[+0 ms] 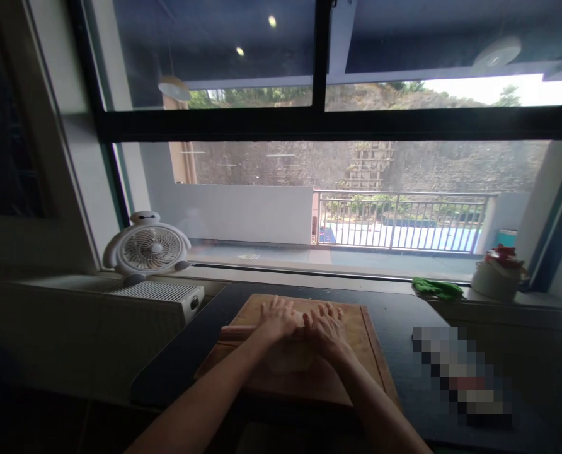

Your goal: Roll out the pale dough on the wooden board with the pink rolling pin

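Note:
A sheet of pale dough (pixel 288 362) lies on a wooden board (pixel 331 386). Across the dough runs a wooden rolling pin (pixel 236 333), and its left end sticks out past my wrist. My left hand (pixel 277 317) lies palm down over the pin with its fingers stretched forward and apart. Beside it, my right hand (pixel 327 324) rests the same way, fingers spread, on the right part of the pin. Both hands cover the middle of the pin, and its right end is hidden.
The board sits on a dark table (pixel 177 359). A blurred-out object (pixel 463 375) lies at the table's right. A white fan (pixel 151 247) stands at the left by the window. On the sill are a green cloth (pixel 436 289) and a pale jar (pixel 497 277).

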The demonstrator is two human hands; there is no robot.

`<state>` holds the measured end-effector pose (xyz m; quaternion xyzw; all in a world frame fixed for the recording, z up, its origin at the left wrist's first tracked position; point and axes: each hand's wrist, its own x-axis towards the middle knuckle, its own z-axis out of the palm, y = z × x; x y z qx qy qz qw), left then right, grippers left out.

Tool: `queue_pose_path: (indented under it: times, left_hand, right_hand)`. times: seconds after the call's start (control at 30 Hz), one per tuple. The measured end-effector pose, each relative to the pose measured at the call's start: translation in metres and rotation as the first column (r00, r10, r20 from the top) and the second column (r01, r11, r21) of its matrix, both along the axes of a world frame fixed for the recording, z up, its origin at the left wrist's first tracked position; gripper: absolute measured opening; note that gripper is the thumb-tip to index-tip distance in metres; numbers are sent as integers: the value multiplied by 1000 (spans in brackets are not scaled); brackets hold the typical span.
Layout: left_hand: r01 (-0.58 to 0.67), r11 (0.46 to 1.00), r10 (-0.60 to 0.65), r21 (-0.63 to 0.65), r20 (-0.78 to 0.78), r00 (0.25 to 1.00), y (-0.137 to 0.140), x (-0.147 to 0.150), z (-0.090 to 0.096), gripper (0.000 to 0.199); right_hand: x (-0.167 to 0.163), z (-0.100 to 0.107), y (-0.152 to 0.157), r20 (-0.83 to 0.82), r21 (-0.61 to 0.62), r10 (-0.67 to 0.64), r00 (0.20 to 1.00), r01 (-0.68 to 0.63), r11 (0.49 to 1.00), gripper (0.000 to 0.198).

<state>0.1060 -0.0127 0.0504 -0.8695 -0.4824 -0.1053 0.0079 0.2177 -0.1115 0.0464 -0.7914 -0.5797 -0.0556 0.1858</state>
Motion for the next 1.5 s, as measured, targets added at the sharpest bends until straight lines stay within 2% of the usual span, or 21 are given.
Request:
queue_pose_path:
  times: [0.2, 0.33, 0.4, 0.5, 0.67, 0.77, 0.83, 0.9, 1.03, 1.17, 1.3, 1.5]
  left_hand:
    - [-122, 992, 121, -22, -15, 992, 51, 10, 8, 40]
    - [-157, 987, 157, 20, -20, 987, 61, -4, 12, 38]
    - [-134, 989, 135, 60, -11, 991, 53, -13, 12, 37]
    - [-39, 989, 35, 141, 29, 999, 29, -25, 9, 38]
    - [40, 990, -46, 136, 40, 998, -26, -52, -2, 43]
    - [100, 975, -110, 201, 43, 993, -51, -67, -10, 44]
    - [105, 970, -118, 220, 47, 992, -56, -70, -12, 45]
    - [82, 976, -91, 200, 37, 995, -52, -66, -12, 46]
    - [50, 991, -51, 125, 7, 999, -20, -46, -3, 48]
    - [-65, 998, 64, 24, 25, 998, 14, -30, 9, 49]
    - [-127, 990, 128, -54, 12, 992, 23, -27, 13, 46]
    - [-40, 999, 41, -25, 19, 999, -12, -44, 0, 52]
  right_hand:
    - [24, 5, 45, -53, -95, -40, 998, 35, 995, 50]
    - [26, 6, 42, -50, -92, -27, 998, 22, 995, 50]
    - [20, 7, 27, -32, -65, 3, 999, -5, 998, 48]
    - [5, 3, -7, -3, -22, 42, 999, -42, 999, 49]
    - [-21, -17, -70, 111, 79, 80, 991, -89, 993, 52]
    - [-28, -19, -82, 159, 82, 121, 980, -135, 987, 53]
    - [-28, -11, -71, 113, 36, 123, 986, -127, 991, 53]
    - [-23, 0, -47, 44, -16, 87, 995, -87, 996, 53]
    - [-7, 15, 9, -20, -68, 37, 999, -39, 997, 46]
    - [8, 12, 38, -64, -123, 31, 997, -39, 992, 42]
    - [9, 7, 33, -71, -116, 12, 997, -20, 993, 42]
    - [-17, 0, -13, -12, 4, 29, 999, -29, 1000, 45]
